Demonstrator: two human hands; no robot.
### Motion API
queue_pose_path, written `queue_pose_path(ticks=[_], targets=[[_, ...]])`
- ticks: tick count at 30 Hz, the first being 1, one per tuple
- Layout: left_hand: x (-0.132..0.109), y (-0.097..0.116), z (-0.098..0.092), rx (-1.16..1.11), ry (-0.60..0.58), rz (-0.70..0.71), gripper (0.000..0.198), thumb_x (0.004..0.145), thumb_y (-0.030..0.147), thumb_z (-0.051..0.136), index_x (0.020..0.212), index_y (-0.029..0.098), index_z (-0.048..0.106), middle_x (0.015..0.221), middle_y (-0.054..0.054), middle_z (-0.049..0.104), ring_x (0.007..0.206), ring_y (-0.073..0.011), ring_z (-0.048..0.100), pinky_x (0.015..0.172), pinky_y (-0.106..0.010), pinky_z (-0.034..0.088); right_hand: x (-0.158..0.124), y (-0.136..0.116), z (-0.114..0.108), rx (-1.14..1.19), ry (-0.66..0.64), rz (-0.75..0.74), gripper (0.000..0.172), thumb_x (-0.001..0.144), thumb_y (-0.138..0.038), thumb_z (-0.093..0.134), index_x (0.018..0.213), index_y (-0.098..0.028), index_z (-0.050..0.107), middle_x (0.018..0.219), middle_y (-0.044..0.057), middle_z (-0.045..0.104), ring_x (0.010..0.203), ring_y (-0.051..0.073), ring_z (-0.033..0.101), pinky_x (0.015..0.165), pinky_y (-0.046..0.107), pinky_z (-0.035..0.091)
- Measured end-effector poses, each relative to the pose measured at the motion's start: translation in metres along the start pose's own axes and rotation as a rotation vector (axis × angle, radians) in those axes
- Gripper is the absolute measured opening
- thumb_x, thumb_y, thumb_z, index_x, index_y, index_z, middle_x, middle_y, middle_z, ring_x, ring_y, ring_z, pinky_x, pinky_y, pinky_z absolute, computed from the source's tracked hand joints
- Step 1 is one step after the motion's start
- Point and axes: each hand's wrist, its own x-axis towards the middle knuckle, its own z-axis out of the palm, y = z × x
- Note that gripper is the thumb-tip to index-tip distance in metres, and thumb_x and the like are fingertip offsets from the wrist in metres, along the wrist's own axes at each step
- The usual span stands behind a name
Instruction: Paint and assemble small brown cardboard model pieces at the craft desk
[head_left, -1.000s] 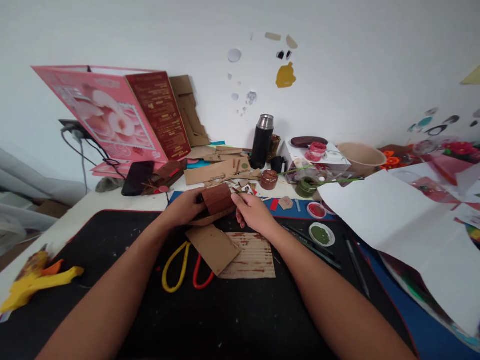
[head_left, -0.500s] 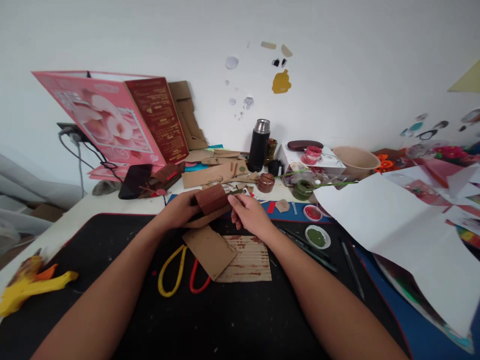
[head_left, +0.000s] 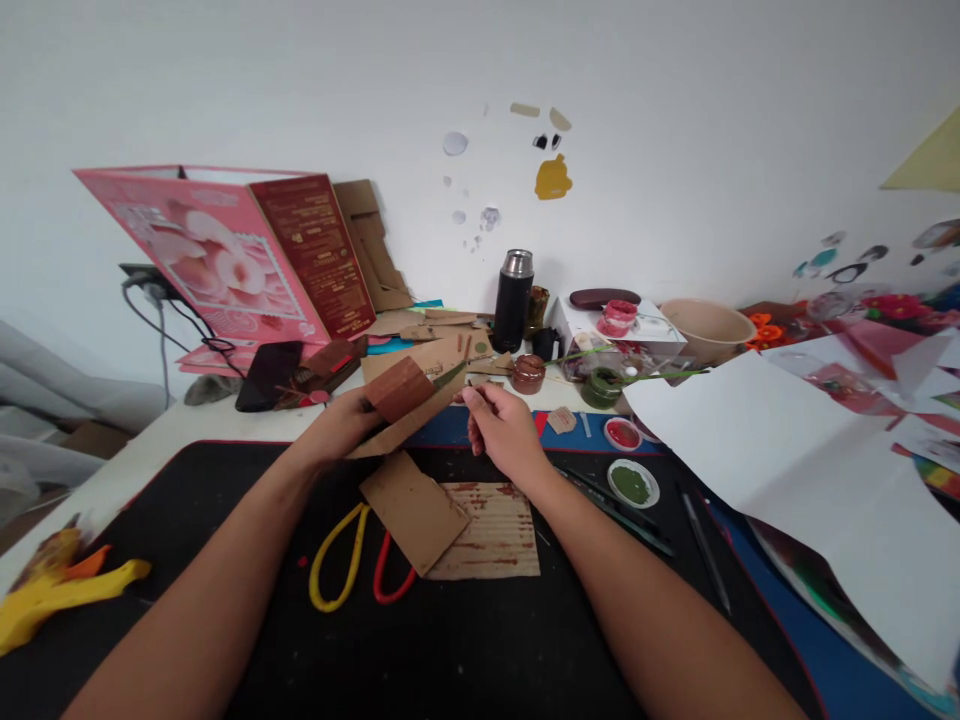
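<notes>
My left hand grips a small cardboard model with a red-brown painted roof on a tan base, tilted up to the right above the black mat. Just right of the model's edge, my right hand has its fingers curled in a pinch; what it holds, if anything, I cannot make out. Below my hands lie a plain cardboard piece, a paint-streaked corrugated sheet and scissors with yellow and red handles.
Green paint lid, red paint lid, brushes and paint jars sit right of my hands. A black flask, beige bowl, pink gift bag, white paper sheet and yellow glue gun surround the mat.
My left hand has lifted and tilted the model up to the right. My right hand has come off the roof and now hovers beside it in a pinch.
</notes>
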Motion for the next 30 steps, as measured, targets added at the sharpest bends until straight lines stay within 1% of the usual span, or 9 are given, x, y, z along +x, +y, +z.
queue_pose_path(ticks=[3, 7, 10, 13, 17, 21, 25, 28, 30], targets=[[-0.002, 0.005, -0.001, -0.069, 0.069, -0.011, 0.078, 0.071, 0.073, 0.080, 0.126, 0.018, 0.078, 0.142, -0.013, 0.072, 0.136, -0.0434, 0.060, 0.119, -0.055, 0.045, 0.001, 0.001, 0.001, 0.036, -0.030, 0.036, 0.040, 0.095, -0.060, 0.062, 0.092, -0.021, 0.066, 0.053, -0.007, 0.056, 0.038, 0.010, 0.052, 0.036, 0.020, 0.038], [-0.003, 0.011, 0.001, -0.101, 0.136, 0.004, 0.084, 0.067, 0.074, 0.081, 0.127, 0.016, 0.076, 0.144, -0.015, 0.070, 0.139, -0.0438, 0.058, 0.120, -0.053, 0.044, 0.002, 0.002, 0.003, 0.090, -0.121, 0.128, 0.046, 0.091, -0.066, 0.066, 0.101, -0.021, 0.063, 0.055, -0.007, 0.061, 0.038, 0.010, 0.054, 0.033, 0.019, 0.032], [-0.004, 0.015, 0.005, -0.091, 0.089, 0.042, 0.080, 0.067, 0.074, 0.081, 0.123, 0.018, 0.079, 0.137, -0.014, 0.074, 0.138, -0.0439, 0.058, 0.120, -0.052, 0.044, 0.003, 0.002, 0.004, 0.149, -0.167, 0.151, 0.052, 0.087, -0.071, 0.068, 0.104, -0.022, 0.060, 0.056, -0.008, 0.063, 0.037, 0.010, 0.056, 0.032, 0.018, 0.030], [-0.005, 0.017, 0.008, -0.070, 0.043, 0.068, 0.078, 0.070, 0.075, 0.079, 0.124, 0.020, 0.080, 0.131, -0.013, 0.078, 0.134, -0.0440, 0.062, 0.117, -0.053, 0.047, 0.004, 0.001, 0.004, 0.214, -0.167, 0.169, 0.056, 0.083, -0.076, 0.071, 0.094, -0.023, 0.057, 0.057, -0.007, 0.064, 0.037, 0.010, 0.056, 0.031, 0.018, 0.031], [-0.005, 0.014, 0.012, -0.075, 0.044, 0.081, 0.083, 0.070, 0.077, 0.080, 0.129, 0.019, 0.078, 0.135, -0.014, 0.075, 0.133, -0.0434, 0.063, 0.117, -0.055, 0.046, 0.003, -0.002, 0.004, 0.278, -0.143, 0.191, 0.061, 0.076, -0.080, 0.074, 0.083, -0.024, 0.052, 0.056, -0.007, 0.064, 0.038, 0.009, 0.055, 0.032, 0.017, 0.031], [-0.005, 0.006, 0.015, -0.118, 0.063, 0.057, 0.083, 0.069, 0.078, 0.080, 0.125, 0.018, 0.079, 0.133, -0.015, 0.076, 0.133, -0.0434, 0.063, 0.116, -0.056, 0.048, 0.003, -0.002, 0.004, 0.308, -0.132, 0.202, 0.064, 0.072, -0.081, 0.078, 0.080, -0.023, 0.052, 0.054, -0.007, 0.062, 0.038, 0.009, 0.055, 0.032, 0.017, 0.031], [-0.004, 0.003, 0.016, -0.139, 0.085, 0.034, 0.077, 0.068, 0.079, 0.080, 0.118, 0.020, 0.082, 0.132, -0.012, 0.077, 0.135, -0.0427, 0.062, 0.118, -0.055, 0.047, 0.002, 0.000, 0.005, 0.319, -0.108, 0.214, 0.066, 0.068, -0.082, 0.080, 0.077, -0.023, 0.053, 0.054, -0.006, 0.062, 0.038, 0.009, 0.054, 0.032, 0.017, 0.030], [-0.006, 0.006, 0.014, -0.181, 0.054, 0.010, 0.071, 0.066, 0.075, 0.084, 0.113, 0.022, 0.083, 0.132, -0.010, 0.077, 0.135, -0.0427, 0.061, 0.119, -0.054, 0.045, 0.003, 0.001, 0.005, 0.337, -0.080, 0.218, 0.067, 0.067, -0.081, 0.082, 0.074, -0.022, 0.053, 0.054, -0.005, 0.061, 0.038, 0.009, 0.054, 0.032, 0.017, 0.030], [-0.008, 0.007, 0.012, -0.252, 0.000, -0.022, 0.066, 0.068, 0.071, 0.084, 0.113, 0.023, 0.083, 0.131, -0.010, 0.078, 0.134, -0.0423, 0.062, 0.117, -0.055, 0.047, 0.004, 0.000, 0.004, 0.356, -0.060, 0.226, 0.067, 0.066, -0.081, 0.083, 0.074, -0.022, 0.053, 0.054, -0.005, 0.061, 0.037, 0.009, 0.053, 0.032, 0.017, 0.029]])
